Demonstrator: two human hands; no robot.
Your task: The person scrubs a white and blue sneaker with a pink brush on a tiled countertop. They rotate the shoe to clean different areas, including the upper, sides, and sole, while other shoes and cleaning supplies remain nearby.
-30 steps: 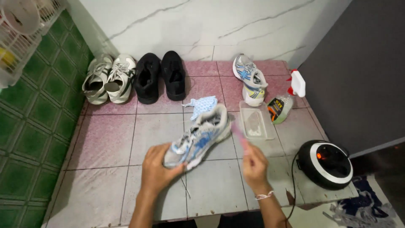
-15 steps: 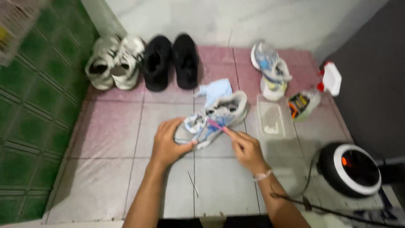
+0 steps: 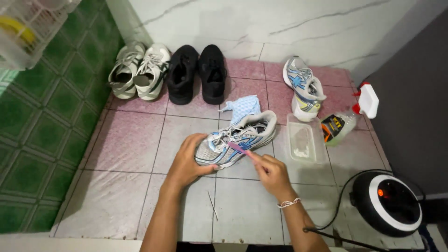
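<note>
Sneaker, grey-white with blue trim, lies on its side on the tiled floor, toe toward you, heel toward the wall. Your left hand is clenched over the toe end, fingers wrapped on the upper, pinning it. Your right hand has its grip pinched on a small pink brush, whose head touches the shoe's side near the laces. A beaded bracelet sits on that wrist.

Just behind the sneaker: a crumpled light-blue cloth, touching or nearly touching the heel. Just beside it to the right: a clear plastic tub with whitish residue inside. Beyond the tub, the matching sneaker stands propped, toe up. Near that, a spray bottle lies on its side, white trigger head toward the dark wall.

Along the back wall: a pair of grey-white trainers, then a pair of black shoes, side by side.

Lower right: round black-and-white appliance, orange light showing, cord trailing across the floor. A thin stick lies between your forearms.
</note>
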